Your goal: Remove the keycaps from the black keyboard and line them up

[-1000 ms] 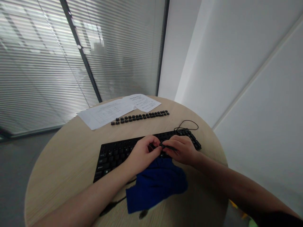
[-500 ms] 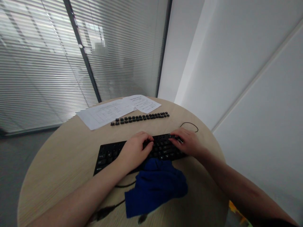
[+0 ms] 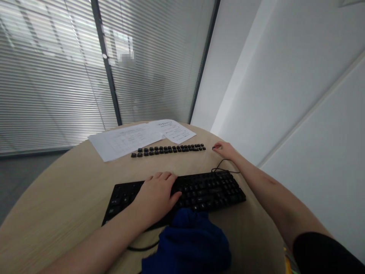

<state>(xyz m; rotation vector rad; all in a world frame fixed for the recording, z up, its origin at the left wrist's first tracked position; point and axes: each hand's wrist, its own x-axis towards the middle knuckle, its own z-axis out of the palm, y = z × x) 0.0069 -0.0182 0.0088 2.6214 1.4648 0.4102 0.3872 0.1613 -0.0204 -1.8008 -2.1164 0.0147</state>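
A black keyboard (image 3: 205, 192) lies across the table at a slight slant. My left hand (image 3: 158, 192) rests flat on its middle, fingers stretched to the far edge and thumb apart over the keys. Beyond the keyboard, my right hand (image 3: 224, 149) pinches a small black keycap (image 3: 213, 148) just past the right end of two rows of loose keycaps (image 3: 168, 149). Whether that keycap touches the table I cannot tell. Bunched blue cloth (image 3: 188, 243) lies on the near side, against the keyboard's front edge.
Printed paper sheets (image 3: 128, 139) lie at the table's far side, behind the keycap rows. A thin black cable (image 3: 225, 169) loops by the keyboard's far right corner. Another cable (image 3: 142, 249) runs beside the cloth. White wall (image 3: 299, 95) rises on the right; window blinds stand behind.
My right hand has moved from the keyboard's right part to beyond it, near the keycap rows, now with a keycap in its fingers. My left hand has flattened on the keyboard. The view has shifted.
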